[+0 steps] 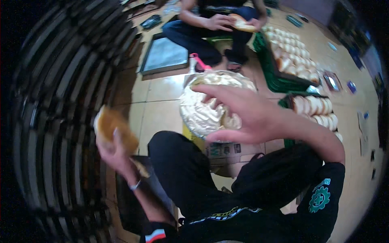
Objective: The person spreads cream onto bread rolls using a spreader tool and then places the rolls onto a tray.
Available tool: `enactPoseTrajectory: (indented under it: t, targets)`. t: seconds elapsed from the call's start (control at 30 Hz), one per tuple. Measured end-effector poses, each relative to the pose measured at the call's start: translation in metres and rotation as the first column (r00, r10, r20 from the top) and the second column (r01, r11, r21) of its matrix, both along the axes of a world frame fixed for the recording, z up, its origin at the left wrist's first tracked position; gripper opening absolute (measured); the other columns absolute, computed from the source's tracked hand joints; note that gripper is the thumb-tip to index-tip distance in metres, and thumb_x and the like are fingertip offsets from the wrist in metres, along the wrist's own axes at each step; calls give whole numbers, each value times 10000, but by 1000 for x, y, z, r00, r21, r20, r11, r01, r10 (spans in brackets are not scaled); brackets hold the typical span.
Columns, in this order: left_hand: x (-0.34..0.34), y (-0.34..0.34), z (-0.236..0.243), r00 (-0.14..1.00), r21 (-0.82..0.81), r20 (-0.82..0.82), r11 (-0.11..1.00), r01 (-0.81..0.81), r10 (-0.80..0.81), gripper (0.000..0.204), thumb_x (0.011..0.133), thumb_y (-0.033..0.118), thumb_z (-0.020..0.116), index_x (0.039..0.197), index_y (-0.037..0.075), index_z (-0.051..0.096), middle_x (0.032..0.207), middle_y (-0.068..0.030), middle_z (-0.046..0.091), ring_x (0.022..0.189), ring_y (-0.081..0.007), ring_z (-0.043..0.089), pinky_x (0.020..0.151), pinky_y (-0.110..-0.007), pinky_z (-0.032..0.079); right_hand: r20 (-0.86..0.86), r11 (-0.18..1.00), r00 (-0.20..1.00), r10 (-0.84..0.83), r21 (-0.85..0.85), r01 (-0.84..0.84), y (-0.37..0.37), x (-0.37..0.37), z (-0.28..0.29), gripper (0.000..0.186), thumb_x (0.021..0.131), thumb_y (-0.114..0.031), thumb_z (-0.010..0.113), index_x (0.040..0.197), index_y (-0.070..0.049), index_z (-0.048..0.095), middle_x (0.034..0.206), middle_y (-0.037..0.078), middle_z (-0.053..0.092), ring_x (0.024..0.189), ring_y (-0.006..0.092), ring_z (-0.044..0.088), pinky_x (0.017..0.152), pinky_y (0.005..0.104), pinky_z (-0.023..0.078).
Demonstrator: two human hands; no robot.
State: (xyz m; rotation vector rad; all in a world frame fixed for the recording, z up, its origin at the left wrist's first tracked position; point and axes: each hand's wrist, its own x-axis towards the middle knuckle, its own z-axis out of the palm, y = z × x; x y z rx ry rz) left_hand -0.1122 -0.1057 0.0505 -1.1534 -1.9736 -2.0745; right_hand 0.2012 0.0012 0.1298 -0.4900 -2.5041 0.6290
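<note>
My left hand [115,156] grips a golden-brown bread bun [115,127], slightly blurred, out to the left beside the stacked dark trays. In front of my knees stands a large round tub of pale whipped cream [202,115]. Over that tub my right hand [243,111] reaches in from the right, thumb and fingers spread apart, with nothing seen between them. Whether its fingertips touch the cream I cannot tell. A pink-handled tool [199,61] rests at the tub's far rim.
Tall stacked dark trays [60,117] fill the left side. A metal tray [165,54] lies beyond the tub. Green crates of buns, one [269,77] farther off and one nearer [289,103], stand at the right. Opposite me sits a person [210,28] holding a split bun [243,25].
</note>
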Motion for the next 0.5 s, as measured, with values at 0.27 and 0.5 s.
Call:
enactPoseTrajectory:
  t: [0.27,0.5]
  targets:
    - [105,30,82,483,-251,-307,559,790,-820,499,763,104,759,1226,17,592,1278,-156,561,1186,-303,547,1025,-406,427,-531,719,812,-242,-660,-218,8,-25,-3,659,861,-273,758,1352,43,451,1224,160,626,1101,211,629,949,338,513]
    - [118,55,46,248,143,602,408,902,-759,417,928,157,676,1259,-57,544,1178,-113,624,1068,-144,614,877,-283,526,-194,577,974,-120,-811,-91,41,12,-21,419,895,-189,718,1226,22,572,1122,110,674,957,133,670,819,290,556]
